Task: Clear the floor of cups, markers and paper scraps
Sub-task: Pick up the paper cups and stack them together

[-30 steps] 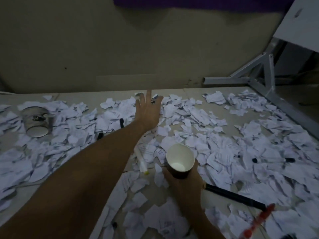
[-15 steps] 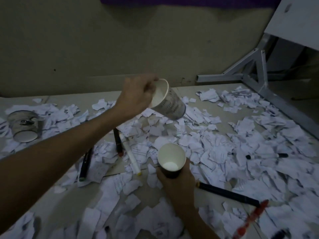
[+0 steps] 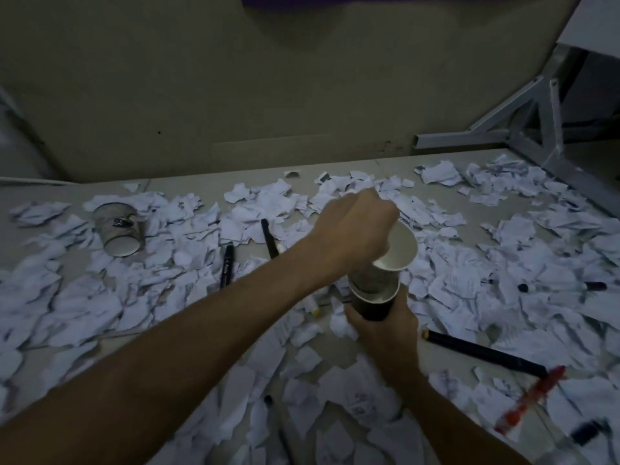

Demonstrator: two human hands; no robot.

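My right hand grips a dark paper cup upright above the floor. My left hand holds a second paper cup by its rim, its base set down into the dark cup. A third cup lies on its side at the far left. Black markers lie among the white paper scraps that cover the floor. A white marker shows just under my left forearm.
A long black marker and a red marker lie at the right front. More black markers lie at the right. A grey metal table frame stands at the far right. A beige wall closes the back.
My left hand reached far forward, picked up a paper cup from the scraps, and brought it back and down into the cup in my right hand.
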